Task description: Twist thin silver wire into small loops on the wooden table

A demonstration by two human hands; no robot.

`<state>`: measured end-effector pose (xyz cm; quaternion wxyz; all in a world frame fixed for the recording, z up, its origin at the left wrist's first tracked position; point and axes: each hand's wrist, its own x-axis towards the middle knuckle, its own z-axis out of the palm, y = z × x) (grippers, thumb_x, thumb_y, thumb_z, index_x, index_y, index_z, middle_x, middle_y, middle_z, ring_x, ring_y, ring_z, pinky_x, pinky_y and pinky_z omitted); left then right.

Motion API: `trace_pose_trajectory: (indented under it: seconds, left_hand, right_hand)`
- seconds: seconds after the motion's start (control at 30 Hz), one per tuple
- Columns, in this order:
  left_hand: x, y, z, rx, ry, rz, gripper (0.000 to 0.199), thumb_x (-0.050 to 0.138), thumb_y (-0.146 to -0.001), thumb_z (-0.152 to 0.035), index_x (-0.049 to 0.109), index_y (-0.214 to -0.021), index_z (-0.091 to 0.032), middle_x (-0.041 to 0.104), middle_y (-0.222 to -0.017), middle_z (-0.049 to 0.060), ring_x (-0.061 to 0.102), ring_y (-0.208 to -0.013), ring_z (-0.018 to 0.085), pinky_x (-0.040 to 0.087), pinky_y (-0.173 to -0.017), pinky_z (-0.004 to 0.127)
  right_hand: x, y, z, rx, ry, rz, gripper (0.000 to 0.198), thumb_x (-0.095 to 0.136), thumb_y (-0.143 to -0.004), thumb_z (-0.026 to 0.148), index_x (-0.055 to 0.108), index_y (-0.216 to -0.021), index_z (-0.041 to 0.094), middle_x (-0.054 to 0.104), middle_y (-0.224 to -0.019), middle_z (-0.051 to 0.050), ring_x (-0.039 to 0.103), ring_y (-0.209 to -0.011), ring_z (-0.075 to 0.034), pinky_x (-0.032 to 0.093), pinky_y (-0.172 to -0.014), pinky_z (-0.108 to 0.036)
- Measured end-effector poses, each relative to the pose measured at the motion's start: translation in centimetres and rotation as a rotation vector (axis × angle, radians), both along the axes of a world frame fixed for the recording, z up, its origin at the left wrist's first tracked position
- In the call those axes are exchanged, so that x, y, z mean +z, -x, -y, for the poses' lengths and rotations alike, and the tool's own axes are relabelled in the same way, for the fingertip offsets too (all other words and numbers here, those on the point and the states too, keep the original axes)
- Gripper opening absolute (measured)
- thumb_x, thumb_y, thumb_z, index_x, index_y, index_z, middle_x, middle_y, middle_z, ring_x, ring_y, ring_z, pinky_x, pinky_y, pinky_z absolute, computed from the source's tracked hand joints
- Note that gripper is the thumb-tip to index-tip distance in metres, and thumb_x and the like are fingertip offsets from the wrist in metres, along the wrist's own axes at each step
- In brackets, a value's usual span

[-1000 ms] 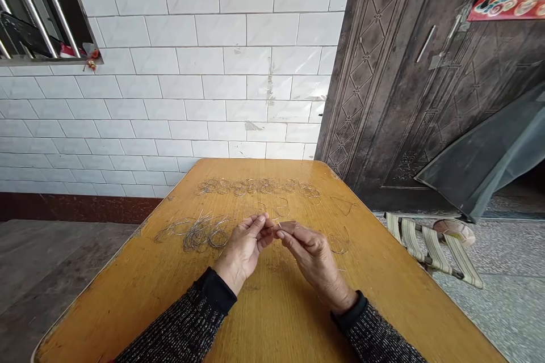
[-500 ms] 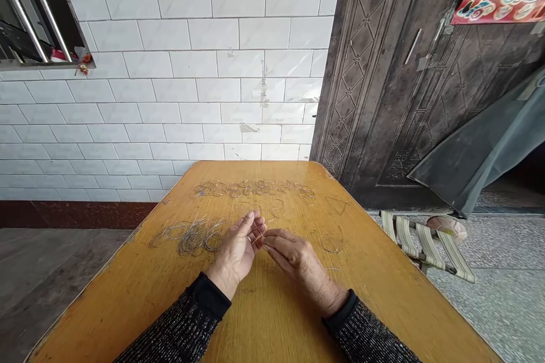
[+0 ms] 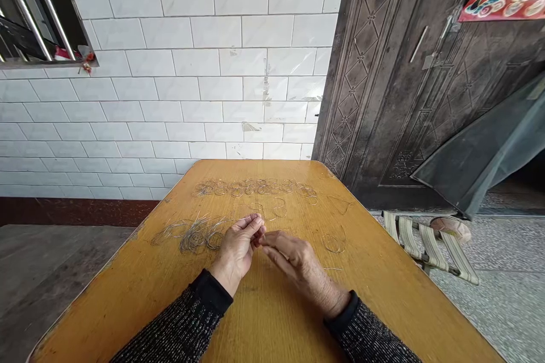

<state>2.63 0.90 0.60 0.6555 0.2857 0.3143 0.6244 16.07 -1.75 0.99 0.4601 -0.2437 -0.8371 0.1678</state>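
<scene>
My left hand is closed above the middle of the table, thumb pressed onto the curled fingers around a thin wire that is now mostly hidden. Close against its fingertips, my right hand pinches at the same wire with thumb and forefinger. Left of my hands lies a tangled pile of wire coils, some ends sticking up. A row of wire loops stretches across the far part of the table. Just beyond my fingers is a loose loop of wire. A single wire ring rests to the right.
The wooden table narrows toward a white tiled wall. A bent wire lies near its right edge, and a short straight piece nearer. A strap-seated stool stands on the floor at right, before a dark metal door.
My left fingers have closed over the wire that showed between them. My right hand stays beside them, nearly in place. The whole view has shifted slightly.
</scene>
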Motion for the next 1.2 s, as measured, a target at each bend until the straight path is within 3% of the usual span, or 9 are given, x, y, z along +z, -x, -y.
trace_pose_trajectory:
  seconds: [0.17, 0.23, 0.3, 0.37, 0.47, 0.67, 0.97, 1.07, 1.2]
  left_hand:
    - [0.4, 0.1, 0.2, -0.078, 0.022, 0.098, 0.026, 0.078, -0.051, -0.015, 0.062, -0.07, -0.013, 0.061, -0.063, -0.001, 0.057, -0.058, 0.008, 0.047, -0.057, 0.02]
    - [0.6, 0.1, 0.4, -0.105, 0.013, 0.043, 0.023, 0.077, -0.053, -0.017, 0.061, -0.068, -0.012, 0.061, -0.062, 0.0, 0.057, -0.058, 0.009, 0.048, -0.06, 0.022]
    - [0.6, 0.1, 0.5, -0.091, -0.017, -0.03, 0.022, 0.076, -0.055, -0.019, 0.061, -0.069, -0.012, 0.061, -0.063, 0.001, 0.058, -0.059, 0.01, 0.048, -0.061, 0.023]
    - [0.5, 0.0, 0.6, -0.052, -0.041, -0.059, 0.023, 0.076, -0.056, -0.019, 0.061, -0.072, -0.012, 0.062, -0.066, 0.001, 0.057, -0.06, 0.009, 0.046, -0.059, 0.021]
    - [0.2, -0.1, 0.6, -0.022, -0.009, -0.002, 0.024, 0.076, -0.054, -0.019, 0.06, -0.071, -0.013, 0.062, -0.066, 0.0, 0.056, -0.059, 0.008, 0.043, -0.054, 0.018]
    - [0.0, -0.3, 0.4, -0.002, 0.039, 0.061, 0.021, 0.075, -0.055, -0.025, 0.06, -0.064, -0.013, 0.061, -0.063, 0.0, 0.056, -0.059, 0.009, 0.042, -0.055, 0.019]
    - [0.3, -0.4, 0.3, 0.012, 0.002, -0.085, 0.021, 0.076, -0.054, -0.024, 0.059, -0.06, -0.013, 0.059, -0.055, -0.001, 0.053, -0.052, 0.008, 0.039, -0.051, 0.018]
    - [0.2, -0.3, 0.2, 0.017, 0.02, -0.018, 0.02, 0.077, -0.053, -0.023, 0.061, -0.06, -0.013, 0.061, -0.057, 0.0, 0.055, -0.053, 0.008, 0.04, -0.052, 0.018]
    - [-0.1, -0.1, -0.1, -0.026, 0.064, 0.103, 0.018, 0.077, -0.053, -0.018, 0.061, -0.061, -0.012, 0.062, -0.06, 0.001, 0.057, -0.057, 0.008, 0.043, -0.058, 0.017]
  right_hand:
    - [0.0, -0.3, -0.1, -0.023, 0.331, -0.354, 0.02, 0.049, -0.085, 0.027, 0.064, -0.097, 0.02, 0.067, -0.084, -0.005, 0.062, -0.076, -0.016, 0.052, -0.067, -0.027]
    - [-0.2, -0.4, -0.3, -0.028, 0.379, -0.399, 0.022, 0.049, -0.084, 0.029, 0.065, -0.098, 0.02, 0.068, -0.085, -0.005, 0.062, -0.074, -0.016, 0.052, -0.063, -0.027]
    - [-0.3, -0.4, -0.4, -0.055, 0.319, -0.344, 0.022, 0.05, -0.084, 0.027, 0.066, -0.097, 0.02, 0.068, -0.087, -0.006, 0.063, -0.076, -0.017, 0.052, -0.065, -0.029]
    - [-0.2, -0.4, -0.3, -0.074, 0.172, -0.226, 0.021, 0.049, -0.084, 0.024, 0.066, -0.097, 0.021, 0.068, -0.089, -0.006, 0.063, -0.08, -0.017, 0.051, -0.071, -0.03]
    - [-0.1, -0.3, -0.3, -0.067, -0.053, -0.061, 0.023, 0.046, -0.085, 0.019, 0.064, -0.099, 0.02, 0.067, -0.092, -0.007, 0.062, -0.087, -0.017, 0.05, -0.077, -0.029]
    - [-0.6, 0.4, -0.9, -0.097, -0.308, 0.11, 0.018, 0.047, -0.085, 0.017, 0.065, -0.089, 0.017, 0.068, -0.086, -0.007, 0.061, -0.085, -0.016, 0.051, -0.073, -0.027]
    - [-1.1, 0.7, -0.8, -0.195, -0.373, 0.277, 0.017, 0.047, -0.085, 0.015, 0.064, -0.087, 0.018, 0.068, -0.088, -0.003, 0.056, -0.092, -0.017, 0.052, -0.076, -0.026]
    - [-0.9, 0.7, -0.5, -0.231, -0.428, 0.289, 0.019, 0.045, -0.086, 0.014, 0.063, -0.087, 0.018, 0.068, -0.087, -0.003, 0.055, -0.094, -0.018, 0.05, -0.082, -0.029]
    - [-0.4, 0.4, 0.0, -0.201, -0.456, 0.347, 0.023, 0.041, -0.087, 0.015, 0.06, -0.101, 0.012, 0.065, -0.097, -0.009, 0.049, -0.106, -0.02, 0.047, -0.089, -0.032]
